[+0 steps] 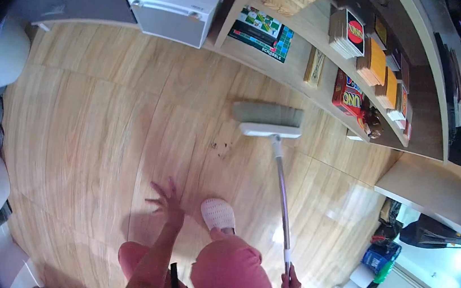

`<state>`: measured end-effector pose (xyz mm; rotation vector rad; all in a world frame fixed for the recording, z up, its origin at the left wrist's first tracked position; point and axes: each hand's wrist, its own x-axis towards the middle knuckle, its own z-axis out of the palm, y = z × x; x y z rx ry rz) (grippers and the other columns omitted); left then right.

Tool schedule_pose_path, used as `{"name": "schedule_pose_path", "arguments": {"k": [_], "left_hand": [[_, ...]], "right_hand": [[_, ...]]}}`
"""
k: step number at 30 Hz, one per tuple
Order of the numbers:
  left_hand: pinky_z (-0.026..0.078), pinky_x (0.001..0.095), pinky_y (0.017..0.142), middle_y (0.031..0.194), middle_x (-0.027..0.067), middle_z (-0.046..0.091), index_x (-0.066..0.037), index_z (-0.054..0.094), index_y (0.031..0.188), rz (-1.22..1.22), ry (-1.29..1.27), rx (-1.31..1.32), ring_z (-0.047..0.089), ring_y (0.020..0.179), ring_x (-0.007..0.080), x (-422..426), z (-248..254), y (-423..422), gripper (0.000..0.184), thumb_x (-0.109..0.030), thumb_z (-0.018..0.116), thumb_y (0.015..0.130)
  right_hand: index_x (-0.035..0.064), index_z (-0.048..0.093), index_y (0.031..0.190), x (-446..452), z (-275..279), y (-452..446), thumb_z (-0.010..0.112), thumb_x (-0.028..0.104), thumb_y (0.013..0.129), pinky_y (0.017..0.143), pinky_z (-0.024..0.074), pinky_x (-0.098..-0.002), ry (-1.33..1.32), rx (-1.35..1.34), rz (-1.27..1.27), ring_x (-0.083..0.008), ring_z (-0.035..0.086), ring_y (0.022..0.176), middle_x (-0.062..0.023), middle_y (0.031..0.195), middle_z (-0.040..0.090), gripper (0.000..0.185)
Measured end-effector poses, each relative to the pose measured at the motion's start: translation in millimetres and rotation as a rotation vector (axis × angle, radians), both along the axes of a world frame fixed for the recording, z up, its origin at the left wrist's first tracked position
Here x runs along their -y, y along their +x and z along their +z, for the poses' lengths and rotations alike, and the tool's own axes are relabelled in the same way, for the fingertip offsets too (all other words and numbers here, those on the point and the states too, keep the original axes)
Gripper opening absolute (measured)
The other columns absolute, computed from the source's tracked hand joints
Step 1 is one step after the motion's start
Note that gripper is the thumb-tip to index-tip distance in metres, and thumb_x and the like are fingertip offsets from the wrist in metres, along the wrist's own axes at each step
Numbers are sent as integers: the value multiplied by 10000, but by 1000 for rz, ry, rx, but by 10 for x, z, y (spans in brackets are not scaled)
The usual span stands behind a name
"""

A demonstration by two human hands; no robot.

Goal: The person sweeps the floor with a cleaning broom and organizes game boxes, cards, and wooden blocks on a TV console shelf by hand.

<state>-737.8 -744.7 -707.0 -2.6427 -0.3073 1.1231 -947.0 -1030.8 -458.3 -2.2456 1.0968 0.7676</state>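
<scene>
A broom with a white head and grey bristles (268, 114) rests on the wood-look floor (104, 107) near the shelf. Its long metal handle (282, 201) runs down to my right hand (291, 287), whose fingers are wrapped round the upper end. Left of the broom head lies a small patch of dark debris (220, 148). My left hand (167, 198) hangs over the floor with its fingers spread and nothing in it. Just right of that hand is a white perforated shoe (218, 214) on my foot.
A wooden shelf unit (299, 86) with card stacks, a Scrabble box (275, 49) and a red UNO box (349, 94) spans the upper right. A white box-like appliance (172, 9) stands at the top. White chairs (4, 55) line the left; bags (379, 258) lie right.
</scene>
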Motion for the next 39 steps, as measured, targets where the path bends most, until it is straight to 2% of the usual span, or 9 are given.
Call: {"name": "schedule_pose_path", "arguments": {"k": [13,16,18,20,22,26,28,29,39], "left_hand": [[159,392,1073,1379,206,287,28,255,1336,603,-832,331,252,1295,272,-267,854,-391,770,-358,619,779],[401,371,912,1127,180,552,-9,516,1154,1443,-1225,442,520,1060,286,533,2435,-437,492,-279,653,766],[488,361,750,967,107,589,-42,479,1175,998,-1009,401,587,837,253,1049,3268,-547,478,-273,644,791],[495,337,617,772,82,565,-72,475,1125,2163,-1669,151,574,690,213,1439,4186,-546,349,-247,584,843],[464,301,540,707,61,525,-78,470,1078,2237,-1698,267,546,624,176,1658,4465,-664,277,-241,548,868],[383,237,405,684,4,448,-109,453,1068,2176,-1513,749,442,494,80,1524,4838,-947,234,-279,482,910],[356,246,391,676,-8,436,-116,461,1047,2158,-1761,986,397,472,77,1390,4482,-1192,190,-249,477,912],[364,233,400,687,6,461,-101,475,1092,2176,-1780,1081,417,483,81,1366,4380,-1211,234,-254,473,915],[456,240,728,1074,101,558,-69,451,1253,1708,-1154,1350,545,926,138,2465,4131,-1909,382,-152,517,885]], "right_hand": [[157,357,1343,234,2119,1389,515,227,895,355,306,-219,426,-264,-28,-37,368,385,55,471,381,480],[131,419,1299,378,2656,1150,528,221,887,416,350,-235,285,-160,389,-85,406,417,-19,482,438,436],[106,411,1290,228,3046,1270,502,164,890,447,396,-268,179,-236,621,-113,481,483,-13,593,480,414],[92,383,1288,202,3300,1152,508,99,849,496,436,-358,-11,-18,1011,-253,550,550,-98,690,546,457],[79,363,1286,306,3536,992,486,68,823,545,446,-432,-26,-44,1071,-357,563,639,-143,759,573,479],[65,393,1272,1129,4005,349,530,135,832,476,416,-304,301,49,1029,-190,511,512,-75,647,525,466],[14,472,1227,2046,4105,-124,543,144,863,742,422,-251,683,-501,627,-97,487,859,-18,957,571,393],[93,485,1199,1735,4321,-42,503,167,874,466,283,-167,595,-478,448,-7,349,537,99,654,419,333],[101,432,1269,1028,1359,852,515,156,882,352,280,-213,602,131,694,-29,329,410,64,547,337,399]]}}
